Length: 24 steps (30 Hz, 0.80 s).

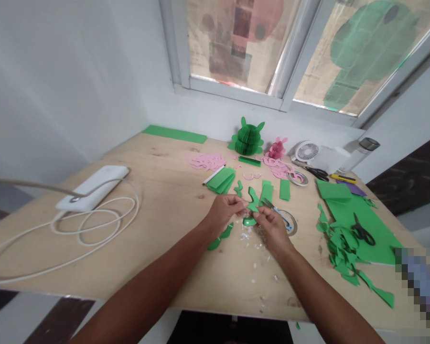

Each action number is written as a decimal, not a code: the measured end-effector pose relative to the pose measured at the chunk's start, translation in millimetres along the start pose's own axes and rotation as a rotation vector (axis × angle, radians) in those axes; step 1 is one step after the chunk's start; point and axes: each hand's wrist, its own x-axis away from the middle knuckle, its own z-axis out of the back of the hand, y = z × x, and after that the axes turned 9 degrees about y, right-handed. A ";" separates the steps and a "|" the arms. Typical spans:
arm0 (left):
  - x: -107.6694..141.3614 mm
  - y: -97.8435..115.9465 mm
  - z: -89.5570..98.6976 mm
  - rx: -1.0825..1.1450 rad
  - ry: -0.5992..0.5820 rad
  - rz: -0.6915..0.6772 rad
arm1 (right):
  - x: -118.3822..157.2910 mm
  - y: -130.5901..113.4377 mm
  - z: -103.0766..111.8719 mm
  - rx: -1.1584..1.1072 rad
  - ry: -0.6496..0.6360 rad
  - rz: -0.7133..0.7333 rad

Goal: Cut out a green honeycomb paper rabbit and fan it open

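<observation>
Green paper cutout [253, 200] pinched between both hands [225, 211] [273, 230]

We've got a pale plywood table [165, 210] carrying a white rounded rectangular device [93, 188] beside a coiled white cable [93, 239]. Further along: a green paper honeycomb turtle [248, 138], a pink paper honeycomb figure [277, 149], scattered pink paper scraps [208, 162], a small white fan [306, 151], black-handled scissors [362, 231] on a bright green paper sheet [378, 239], and ragged green paper offcuts [340, 248].

I have room over the pale wooden tabletop [172, 229] leftward up to a coiled white cable [138, 205]; a heap of cut green paper scraps [344, 251] blocks rightward.
</observation>
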 end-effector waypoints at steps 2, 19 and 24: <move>-0.6 -1.4 -0.4 0.001 0.001 -0.010 | 0.1 0.0 -0.6 0.001 0.007 -0.004; -3.6 0.1 4.5 -0.118 -0.129 -0.191 | 3.3 -17.4 -4.9 -0.223 -0.102 -0.130; -0.3 1.8 3.3 -0.262 -0.029 -0.290 | 2.8 -18.0 -5.2 -0.225 -0.101 -0.113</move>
